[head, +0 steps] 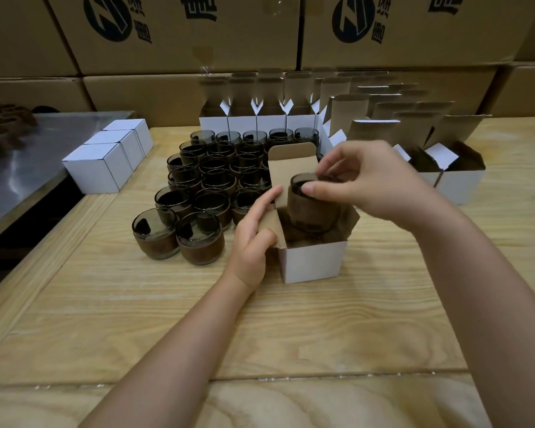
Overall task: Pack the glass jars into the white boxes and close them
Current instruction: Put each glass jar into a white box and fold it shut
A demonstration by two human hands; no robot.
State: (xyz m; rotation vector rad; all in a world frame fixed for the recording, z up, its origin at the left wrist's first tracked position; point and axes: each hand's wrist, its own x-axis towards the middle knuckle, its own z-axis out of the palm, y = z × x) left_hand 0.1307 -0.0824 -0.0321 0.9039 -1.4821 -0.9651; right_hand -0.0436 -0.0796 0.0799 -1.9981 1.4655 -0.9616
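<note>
Right hand pinched likely fragile, slick glass jar by its rim; left hand gripped 9 o'clock flap of white box.

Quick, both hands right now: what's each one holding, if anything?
Left hand: grips the open white box at its left flap.
Right hand: pinches the glass jar by its rim, over the box.

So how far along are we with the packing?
Done: three closed boxes sit at the left. In hand: the right hand pinches a jar by its rim, partway into an open box that the left hand holds at its flap. Left: a big cluster of loose jars behind it, and rows of open boxes yet to be closed.
</note>
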